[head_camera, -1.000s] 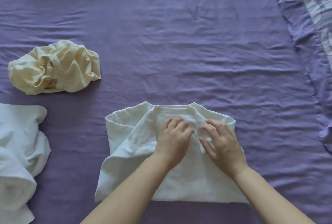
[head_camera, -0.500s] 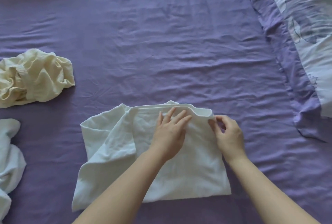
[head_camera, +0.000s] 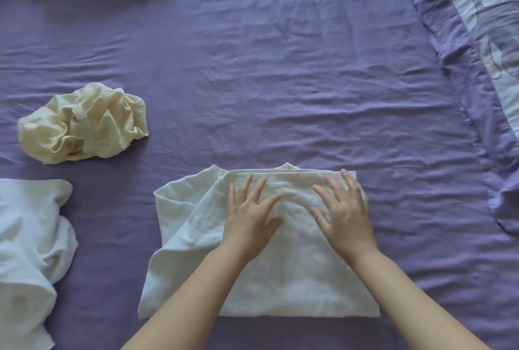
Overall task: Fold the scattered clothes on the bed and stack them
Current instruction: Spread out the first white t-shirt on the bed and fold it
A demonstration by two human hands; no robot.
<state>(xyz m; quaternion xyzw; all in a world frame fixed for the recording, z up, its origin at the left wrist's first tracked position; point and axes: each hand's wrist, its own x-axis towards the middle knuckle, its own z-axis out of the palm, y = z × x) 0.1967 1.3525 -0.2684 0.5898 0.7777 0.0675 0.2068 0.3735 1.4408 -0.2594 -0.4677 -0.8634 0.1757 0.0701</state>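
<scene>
We see both hands laid flat on a white garment (head_camera: 295, 273) that lies partly folded on the purple bed sheet (head_camera: 280, 82), near the lower middle of the view. The left hand (head_camera: 250, 217) rests palm down on the upper middle of the cloth, its fingers (head_camera: 247, 186) straight and spread apart, pressing the fabric rather than gripping it. The right hand (head_camera: 345, 214) lies just beside it toward the right edge of the garment, likewise palm down with its fingers (head_camera: 346, 179) straight and fanned out, the tips reaching close to the folded top edge. The two hands are apart, with a strip of white cloth showing between them. The garment's right part looks smooth and squared, while its left side is looser, with a flap standing up in soft creases. Well to the left we find a crumpled pale yellow garment (head_camera: 84, 124) sitting in a heap on the sheet, and below it, at the left border, a rumpled white garment (head_camera: 28, 251) that is cut off by the edge of the view. A lilac patterned duvet (head_camera: 477, 40) is bunched along the right side of the bed.
</scene>
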